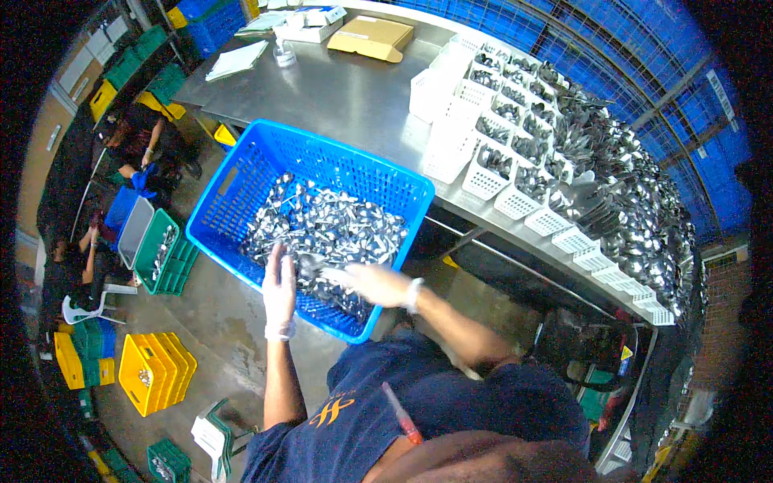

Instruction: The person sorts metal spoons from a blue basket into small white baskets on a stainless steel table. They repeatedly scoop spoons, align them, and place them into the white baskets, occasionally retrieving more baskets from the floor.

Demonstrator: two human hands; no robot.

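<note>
A large blue plastic basket (346,149) with perforated walls stands in front of me beside the steel table. Inside lies a loose heap of small metal spoons (330,219), jumbled in all directions. My left hand (279,294), in a thin whitish glove, is over the basket's near rim, its fingers stretched out with nothing visible in them. To its right, my right hand (377,285), gloved too, reaches over the near side with its fingers closed. Blurred metal spoons (312,267) stick out from it toward the left hand.
White perforated bins (489,179) packed with cutlery line the steel table (322,101), beside a big cutlery pile (624,205). A cardboard box (370,38) and papers (237,62) lie farther back. Yellow crates (157,374) stand on the floor; two people sit at left near a green crate (161,258).
</note>
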